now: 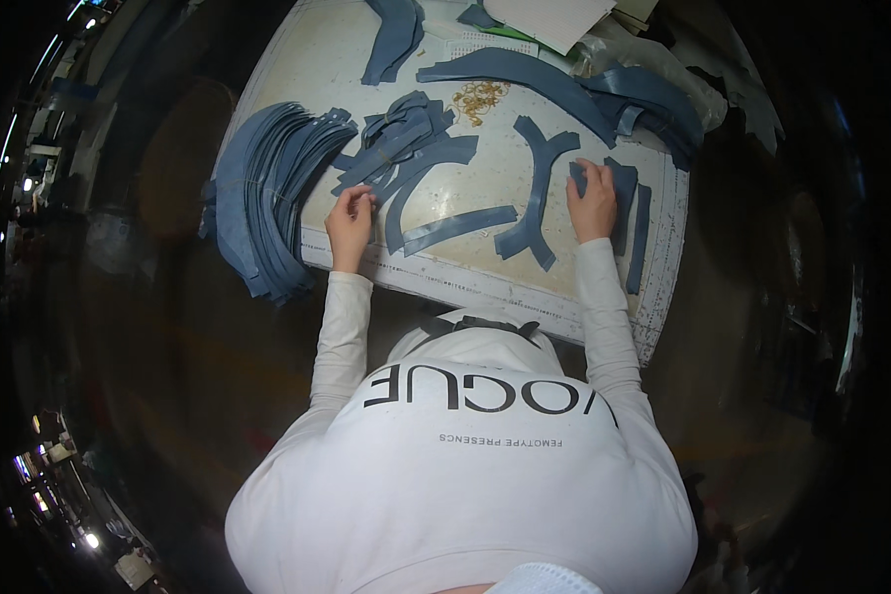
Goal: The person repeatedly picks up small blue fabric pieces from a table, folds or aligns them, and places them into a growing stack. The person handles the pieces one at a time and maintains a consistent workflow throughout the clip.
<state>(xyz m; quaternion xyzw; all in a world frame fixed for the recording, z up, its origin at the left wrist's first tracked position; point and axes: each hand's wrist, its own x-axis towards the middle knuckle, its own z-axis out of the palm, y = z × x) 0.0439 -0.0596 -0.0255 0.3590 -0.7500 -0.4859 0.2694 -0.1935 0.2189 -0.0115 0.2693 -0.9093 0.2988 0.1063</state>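
Note:
My left hand [349, 226] is above the table's near left side with fingers curled and thumb bent toward them. Whatever it may hold is too small to make out. Beside it, a thick tied stack of curved blue strips [257, 203] hangs over the edge, and a pile of smaller blue pieces [396, 139] lies just beyond. On the right, my right hand [594, 206] closes its fingers over a blue piece [622, 183], partly hiding it. Between my hands lie a forked blue piece [539, 188], a straight blue strip [460, 228] and a curved blue strip [421, 178].
The pale table [445, 282] has a marked near border. Farther back are a heap of tan rubber bands [480, 99], long blue strips [525, 71], another blue bundle [393, 40], white paper [554, 18] and clear plastic [653, 64]. A narrow blue strip [640, 243] lies near the right edge.

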